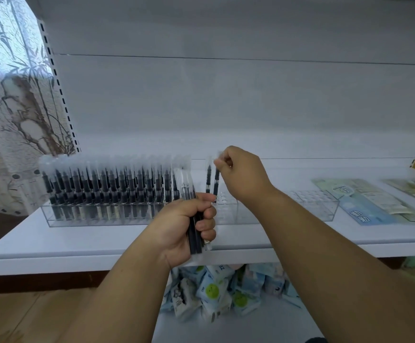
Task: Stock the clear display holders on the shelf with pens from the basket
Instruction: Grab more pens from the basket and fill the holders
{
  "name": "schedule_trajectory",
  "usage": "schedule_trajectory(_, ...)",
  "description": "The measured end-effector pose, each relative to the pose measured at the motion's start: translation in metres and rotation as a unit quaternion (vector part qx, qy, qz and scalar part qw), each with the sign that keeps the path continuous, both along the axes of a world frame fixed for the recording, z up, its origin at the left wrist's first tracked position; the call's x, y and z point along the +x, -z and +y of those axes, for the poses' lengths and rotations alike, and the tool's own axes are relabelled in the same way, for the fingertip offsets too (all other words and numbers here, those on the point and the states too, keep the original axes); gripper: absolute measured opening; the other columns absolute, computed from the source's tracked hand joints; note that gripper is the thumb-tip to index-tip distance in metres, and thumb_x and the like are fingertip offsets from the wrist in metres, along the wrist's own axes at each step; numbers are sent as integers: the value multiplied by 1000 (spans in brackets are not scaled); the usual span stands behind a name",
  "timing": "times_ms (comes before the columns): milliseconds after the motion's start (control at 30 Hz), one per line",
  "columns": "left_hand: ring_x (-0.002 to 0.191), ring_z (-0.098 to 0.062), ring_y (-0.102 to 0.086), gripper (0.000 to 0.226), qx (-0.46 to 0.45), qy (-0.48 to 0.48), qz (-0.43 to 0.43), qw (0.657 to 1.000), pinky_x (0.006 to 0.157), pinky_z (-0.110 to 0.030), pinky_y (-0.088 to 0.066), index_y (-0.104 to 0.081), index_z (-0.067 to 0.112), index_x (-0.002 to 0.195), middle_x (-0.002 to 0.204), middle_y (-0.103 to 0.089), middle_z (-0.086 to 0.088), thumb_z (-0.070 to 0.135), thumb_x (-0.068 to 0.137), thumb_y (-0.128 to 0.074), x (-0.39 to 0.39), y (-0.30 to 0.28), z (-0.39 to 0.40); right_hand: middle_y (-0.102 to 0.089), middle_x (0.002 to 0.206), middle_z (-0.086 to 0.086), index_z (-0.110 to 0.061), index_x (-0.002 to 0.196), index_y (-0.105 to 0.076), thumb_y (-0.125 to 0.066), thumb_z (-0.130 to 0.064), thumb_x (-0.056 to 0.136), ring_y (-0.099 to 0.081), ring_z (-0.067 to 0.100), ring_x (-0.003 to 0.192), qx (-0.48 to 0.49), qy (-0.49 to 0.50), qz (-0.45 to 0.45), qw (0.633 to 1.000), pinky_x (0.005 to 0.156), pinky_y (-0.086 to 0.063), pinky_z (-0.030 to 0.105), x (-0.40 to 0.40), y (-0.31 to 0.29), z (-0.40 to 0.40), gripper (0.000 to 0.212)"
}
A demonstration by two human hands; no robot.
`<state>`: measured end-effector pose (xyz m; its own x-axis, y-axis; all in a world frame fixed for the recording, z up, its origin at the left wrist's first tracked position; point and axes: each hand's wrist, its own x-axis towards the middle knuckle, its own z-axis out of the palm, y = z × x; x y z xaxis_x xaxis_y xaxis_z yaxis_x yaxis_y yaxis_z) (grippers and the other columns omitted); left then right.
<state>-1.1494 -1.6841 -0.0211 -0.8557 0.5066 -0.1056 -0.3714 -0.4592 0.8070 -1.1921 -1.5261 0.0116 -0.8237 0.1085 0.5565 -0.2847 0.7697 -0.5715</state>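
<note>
Centrally, a white shelf (78,241) carries a long clear holder (83,216) packed with upright black pens (107,184). Right of centre, another holder (325,206) sits unfilled. The left hand (184,226) clenches a pen bundle (194,233); right hand (241,174) fingers pinch one pen (216,184) over the holes.

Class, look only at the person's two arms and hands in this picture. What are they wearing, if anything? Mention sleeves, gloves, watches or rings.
Both forearms are bare as far as the picture shows; no sleeve reaches into view. The left hand and the right hand wear no gloves. No watch, bracelet or ring shows on either wrist or on the visible fingers.
</note>
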Motion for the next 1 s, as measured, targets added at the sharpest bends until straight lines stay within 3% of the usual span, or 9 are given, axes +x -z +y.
schedule_trajectory(167, 46, -12, -32, 17, -4, -11, 1, 1000, 43, -24, -30, -53, 6, 101, 65, -45, -7, -4, 91, -43, 3, -3, 3, -69, 86, 12, -5, 81, -57, -55, -28, 97, -66, 27, 77, 56, -22, -125, 990, 74, -55, 40, -11, -13, 0, 28)
schedule_trajectory(267, 46, -13, -35, 20, -1, -9, 4, 1000, 44, -25, -31, -53, 5, 102, 66, -48, -8, -5, 91, -41, 4, -5, 1, -56, 66, 4, -15, 66, -46, -58, -31, 95, -54, 23, 61, 66, 4, -150, 987, 64, -48, 34, -7, -6, 4, 36)
schedule_trajectory(367, 46, -14, -37, 22, -2, -1, 6, 1000, 45, -25, -33, -54, 4, 103, 67, -50, -9, -7, 90, -39, 4, -7, 2, -56, 78, -9, -19, 86, -57, -59, -38, 94, -54, 8, 71, -30, 18, -64, 997, 65, -45, 26, 15, -5, 1, 21)
schedule_trajectory(400, 46, -14, -37, 23, -3, 4, 7, 1000, 45, -25, -33, -54, 4, 102, 67, -51, -9, -7, 90, -39, 3, -7, 3, -58, 79, -10, -17, 89, -60, -58, -40, 95, -55, 6, 72, -61, -12, -74, 995, 64, -44, 24, 22, -8, -1, 24)
schedule_trajectory(533, 48, -13, -39, 21, -16, 35, 27, 999, 46, -24, -37, -55, 4, 91, 69, -53, -9, -7, 89, -37, 6, -9, 11, -58, 60, -7, -12, 87, -66, -60, -31, 96, -55, 5, 58, -171, -177, -245, 938, 64, -46, 20, 40, -20, -12, 22)
schedule_trajectory(700, 51, -15, -49, 20, -23, 44, 38, 998, 48, -26, -45, -57, -1, 90, 71, -60, -12, -8, 90, -39, 10, -9, 13, -55, 64, 0, -13, 86, -65, -63, -19, 94, -51, 8, 59, -188, -231, -286, 911, 68, -40, 24, 36, -19, -1, 11)
schedule_trajectory(800, 61, -20, -65, 21, -28, 32, 38, 998, 56, -30, -57, -63, -7, 99, 80, -70, -18, -5, 95, -42, 9, -8, 14, -58, 60, -1, -10, 85, -63, -62, -14, 94, -54, 5, 52, -232, -227, -283, 903, 59, -44, 18, 36, -21, -4, 10)
schedule_trajectory(867, 69, -23, -71, 25, -11, 20, 25, 999, 63, -32, -61, -64, -7, 108, 89, -73, -21, -4, 97, -41, 7, -7, 14, -67, 67, 1, -8, 89, -62, -58, -14, 96, -59, 9, 58, -297, -209, -248, 898, 59, -46, 22, 33, -22, -5, 10)
schedule_trajectory(1000, 64, -19, -69, 26, -6, -2, 7, 1000, 54, -25, -57, -65, 1, 110, 89, -74, -17, 0, 98, -42, 3, -9, 11, -75, 82, 2, -12, 91, -59, -54, -15, 97, -60, 12, 68, -321, -159, -128, 925, 62, -42, 28, 28, -29, -4, 8)
